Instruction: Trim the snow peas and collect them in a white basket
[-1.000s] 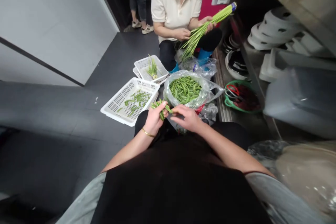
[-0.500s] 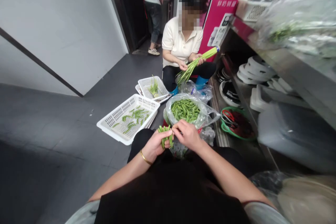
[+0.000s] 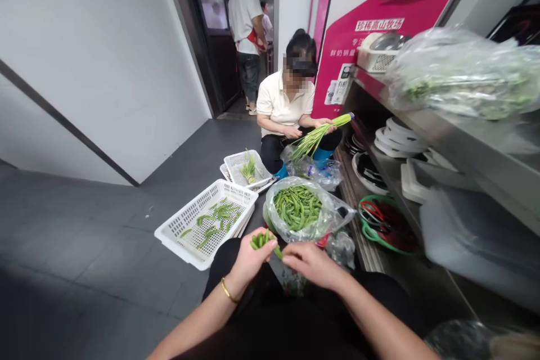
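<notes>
My left hand [image 3: 250, 259], with a gold bangle at its wrist, is closed around a small bunch of green pea pods [image 3: 260, 241]. One pod [image 3: 277, 252] sticks out from the bunch towards my right hand [image 3: 307, 263]. Its thumb and fingers are pinched together at that pod's tip. Just beyond both hands, a clear plastic bag [image 3: 327, 219] stands open, full of pea pods [image 3: 297, 207]. To the left, a white perforated basket [image 3: 169, 234] has some loose pods [image 3: 221, 212] scattered over its bottom.
A co-worker [image 3: 287, 101] sits opposite, holding a bunch of long green stalks [image 3: 320, 138]. Smaller white baskets [image 3: 264, 171] stand by them. Metal shelving [image 3: 447, 124] with stacked white dishes [image 3: 399, 138] and a green basket [image 3: 369, 230] borders the right. Another person [image 3: 247, 28] stands in the doorway.
The view has tilted upward, so everything sits lower in the picture. My right hand is still at the pods, now pinching one that juts from the bunch. The co-worker's stalks are held flatter.
</notes>
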Tool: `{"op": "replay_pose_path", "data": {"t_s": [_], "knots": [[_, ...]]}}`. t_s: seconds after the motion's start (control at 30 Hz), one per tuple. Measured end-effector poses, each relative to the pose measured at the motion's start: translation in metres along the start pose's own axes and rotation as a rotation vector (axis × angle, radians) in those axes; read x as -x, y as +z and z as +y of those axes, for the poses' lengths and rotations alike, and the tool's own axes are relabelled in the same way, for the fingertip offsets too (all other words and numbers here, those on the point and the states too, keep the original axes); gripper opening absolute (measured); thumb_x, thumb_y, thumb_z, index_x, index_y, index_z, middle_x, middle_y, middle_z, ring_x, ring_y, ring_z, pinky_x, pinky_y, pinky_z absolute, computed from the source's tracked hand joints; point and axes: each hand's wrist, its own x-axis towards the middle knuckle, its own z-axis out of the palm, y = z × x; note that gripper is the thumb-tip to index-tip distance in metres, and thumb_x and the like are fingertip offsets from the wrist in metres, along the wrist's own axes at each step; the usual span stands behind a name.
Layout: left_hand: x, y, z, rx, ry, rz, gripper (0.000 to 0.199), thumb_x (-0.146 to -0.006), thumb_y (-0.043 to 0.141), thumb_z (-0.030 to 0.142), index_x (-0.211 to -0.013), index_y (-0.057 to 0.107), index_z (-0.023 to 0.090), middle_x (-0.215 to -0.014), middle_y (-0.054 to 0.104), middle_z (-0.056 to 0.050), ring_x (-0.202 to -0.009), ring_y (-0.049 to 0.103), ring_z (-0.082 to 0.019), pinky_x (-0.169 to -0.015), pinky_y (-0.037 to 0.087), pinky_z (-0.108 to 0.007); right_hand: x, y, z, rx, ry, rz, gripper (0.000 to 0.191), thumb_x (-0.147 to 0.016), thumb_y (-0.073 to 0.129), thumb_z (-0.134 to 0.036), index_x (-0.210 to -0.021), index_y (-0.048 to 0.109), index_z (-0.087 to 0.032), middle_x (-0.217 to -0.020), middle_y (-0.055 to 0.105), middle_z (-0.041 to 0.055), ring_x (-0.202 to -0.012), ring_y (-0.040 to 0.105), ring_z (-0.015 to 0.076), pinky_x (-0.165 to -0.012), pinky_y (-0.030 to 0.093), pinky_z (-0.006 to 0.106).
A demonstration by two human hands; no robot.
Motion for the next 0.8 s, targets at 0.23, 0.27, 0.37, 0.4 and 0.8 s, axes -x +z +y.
{"op": "replay_pose_path", "data": {"t_s": [0.23,0.27,0.37,0.4,0.8], "knots": [[0.012,0.013,-0.001,0.105,0.01,0.042,0.022,-0.076,0.069,0.031,-0.074,0.056,0.013,-0.058,0.06,0.0,-0.045,0.043,-0.006,-0.048,0.034,-0.02,-0.003,0.015,-0.007,0.1,-0.054,0.369,0.032,-0.093,0.042,-0.026,-0.065,0.054,-0.017,-0.057,0.052,-0.0017,-0.058,0.051,0.0112,-0.06,0.037,0.022],[0.013,0.016,-0.002,0.12,-0.003,0.041,0.022,-0.075,0.069,0.03,-0.074,0.056,0.013,-0.062,0.063,-0.001,-0.045,0.044,-0.006,-0.048,0.035,-0.02,-0.003,0.014,-0.005,0.121,-0.052,0.434,0.032,-0.094,0.041,-0.026,-0.065,0.053,-0.018,-0.056,0.051,-0.0018,-0.058,0.05,0.0117,-0.06,0.037,0.023],[0.015,0.022,-0.009,0.15,-0.072,0.018,0.022,-0.075,0.07,0.029,-0.075,0.055,0.013,-0.067,0.066,-0.004,-0.046,0.046,-0.007,-0.048,0.036,-0.021,-0.005,0.018,0.005,0.233,-0.074,0.546,0.032,-0.095,0.039,-0.026,-0.067,0.053,-0.018,-0.059,0.052,-0.0004,-0.061,0.051,0.0132,-0.063,0.038,0.024],[0.016,0.023,-0.012,0.153,-0.098,0.001,0.021,-0.075,0.069,0.03,-0.075,0.055,0.013,-0.067,0.066,-0.004,-0.046,0.046,-0.007,-0.047,0.036,-0.021,-0.006,0.02,0.009,0.275,-0.087,0.558,0.032,-0.096,0.039,-0.026,-0.069,0.053,-0.018,-0.061,0.053,0.0005,-0.062,0.051,0.0137,-0.064,0.038,0.024],[-0.006,-0.013,-0.018,0.018,-0.378,-0.422,0.029,-0.066,0.074,0.035,-0.078,0.06,0.012,-0.05,0.056,0.001,-0.038,0.04,-0.005,-0.038,0.026,-0.017,-0.008,0.007,0.01,0.406,-0.222,-0.054,0.029,-0.098,0.034,-0.025,-0.083,0.057,-0.016,-0.075,0.058,0.0037,-0.068,0.052,0.0135,-0.061,0.036,0.024]]}}
